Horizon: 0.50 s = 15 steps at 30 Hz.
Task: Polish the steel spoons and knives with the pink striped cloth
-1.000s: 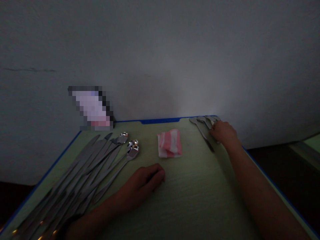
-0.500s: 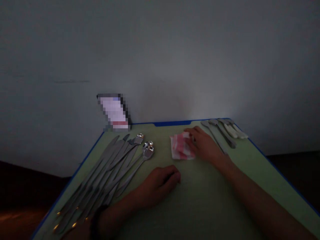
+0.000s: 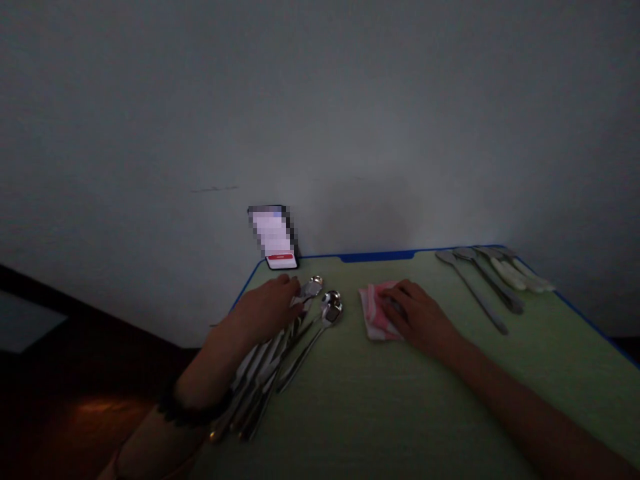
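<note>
Right hand (image 3: 413, 315), fingers drawn narrow on the pink-and-white striped cloth (image 3: 371, 319) at twelve o'clock, apparently steadying it; left hand (image 3: 270, 303) (grip hidden; cannot tell) partly covers metal spoons (image 3: 331, 313) at ten.

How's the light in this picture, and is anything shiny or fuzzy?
Head view: dim overall, the floor at lower left nearly black apart from an orange glow; head view: small glints on the spoon bowls; head view: the phone looks bright, its screen mostly pixelated; head view: detail on the left hand looks soft.
</note>
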Each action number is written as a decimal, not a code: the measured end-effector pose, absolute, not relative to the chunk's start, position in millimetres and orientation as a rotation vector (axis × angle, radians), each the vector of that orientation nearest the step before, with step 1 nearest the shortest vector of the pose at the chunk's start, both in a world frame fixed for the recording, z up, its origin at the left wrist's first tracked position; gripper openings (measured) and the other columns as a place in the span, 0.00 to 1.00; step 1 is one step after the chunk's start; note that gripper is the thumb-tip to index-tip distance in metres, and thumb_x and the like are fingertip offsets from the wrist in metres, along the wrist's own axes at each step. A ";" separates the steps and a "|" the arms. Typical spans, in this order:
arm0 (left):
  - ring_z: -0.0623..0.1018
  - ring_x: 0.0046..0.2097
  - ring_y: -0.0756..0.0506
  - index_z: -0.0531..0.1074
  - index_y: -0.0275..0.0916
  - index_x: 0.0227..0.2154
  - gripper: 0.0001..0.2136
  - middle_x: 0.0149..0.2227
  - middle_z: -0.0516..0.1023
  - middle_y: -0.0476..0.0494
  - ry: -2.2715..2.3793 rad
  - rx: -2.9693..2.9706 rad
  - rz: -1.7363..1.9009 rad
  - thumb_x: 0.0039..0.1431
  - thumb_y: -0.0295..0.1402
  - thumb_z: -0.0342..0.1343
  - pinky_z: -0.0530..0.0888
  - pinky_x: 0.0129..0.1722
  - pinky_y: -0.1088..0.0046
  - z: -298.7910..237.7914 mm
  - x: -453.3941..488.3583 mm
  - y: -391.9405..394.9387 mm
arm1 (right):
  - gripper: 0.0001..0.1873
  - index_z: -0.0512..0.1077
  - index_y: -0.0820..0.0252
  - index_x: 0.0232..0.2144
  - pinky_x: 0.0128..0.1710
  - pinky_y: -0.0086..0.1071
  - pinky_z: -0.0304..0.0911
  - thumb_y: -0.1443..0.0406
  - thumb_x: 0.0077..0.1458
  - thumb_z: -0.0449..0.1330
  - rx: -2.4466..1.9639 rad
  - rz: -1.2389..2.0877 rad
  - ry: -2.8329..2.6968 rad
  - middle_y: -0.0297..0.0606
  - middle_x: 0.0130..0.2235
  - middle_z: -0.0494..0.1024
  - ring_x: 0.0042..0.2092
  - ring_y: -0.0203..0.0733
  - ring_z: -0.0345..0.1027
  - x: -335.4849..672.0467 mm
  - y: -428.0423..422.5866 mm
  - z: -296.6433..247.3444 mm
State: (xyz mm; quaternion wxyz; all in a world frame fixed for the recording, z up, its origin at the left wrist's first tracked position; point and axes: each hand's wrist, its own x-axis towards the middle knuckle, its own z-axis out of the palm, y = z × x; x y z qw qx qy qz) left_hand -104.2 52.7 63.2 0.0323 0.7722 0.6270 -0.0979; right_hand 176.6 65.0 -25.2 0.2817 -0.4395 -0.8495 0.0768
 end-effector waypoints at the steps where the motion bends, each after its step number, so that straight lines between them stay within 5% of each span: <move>1: 0.74 0.43 0.40 0.69 0.37 0.43 0.14 0.46 0.71 0.35 1.976 2.341 -0.351 0.58 0.38 0.46 0.70 0.36 0.68 62.0 -110.3 55.3 | 0.16 0.67 0.55 0.47 0.44 0.42 0.63 0.61 0.59 0.48 -1.170 0.209 -2.274 0.44 0.43 0.70 0.46 0.45 0.64 176.2 65.1 -25.6; 15: 0.77 0.36 0.37 0.73 0.35 0.35 0.11 0.37 0.77 0.32 1.984 2.254 -0.536 0.50 0.34 0.51 0.72 0.30 0.66 47.0 -104.1 56.4 | 0.17 0.66 0.54 0.48 0.46 0.40 0.62 0.59 0.58 0.50 -1.155 0.231 -2.258 0.43 0.42 0.70 0.45 0.44 0.64 175.9 63.2 -22.3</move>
